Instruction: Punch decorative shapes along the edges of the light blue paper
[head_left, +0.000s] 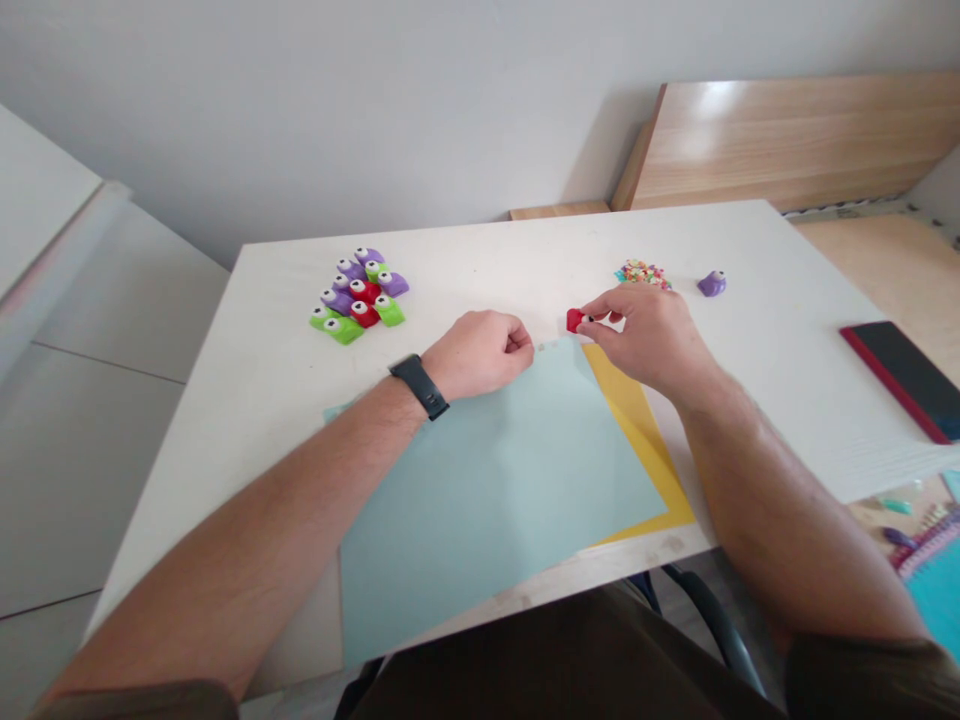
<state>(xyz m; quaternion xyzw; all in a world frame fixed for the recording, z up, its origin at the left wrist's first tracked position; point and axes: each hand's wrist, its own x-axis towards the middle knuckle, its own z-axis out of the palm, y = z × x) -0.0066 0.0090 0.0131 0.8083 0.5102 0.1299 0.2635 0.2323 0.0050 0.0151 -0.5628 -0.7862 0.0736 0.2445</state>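
Observation:
My right hand (pixel 645 330) pinches a small red craft punch (pixel 574 320) with a white and black top, just beyond the far edge of a light blue paper sheet (pixel 502 480). My left hand (pixel 487 352), with a dark band at the wrist, is closed over that same edge. Its fingertips are curled under, so what they hold, if anything, is hidden. Tiny marks or cut bits (pixel 541 347) show along the edge between the hands. A yellow sheet (pixel 637 440) sticks out from under the blue one on the right.
Several purple, green and red punches (pixel 364 290) stand grouped at the back left. Behind my right hand lies a heap of colourful paper bits (pixel 643 273), with a purple punch (pixel 712 283) farther right. A dark, red-edged flat object (pixel 907 378) lies by the table's right edge.

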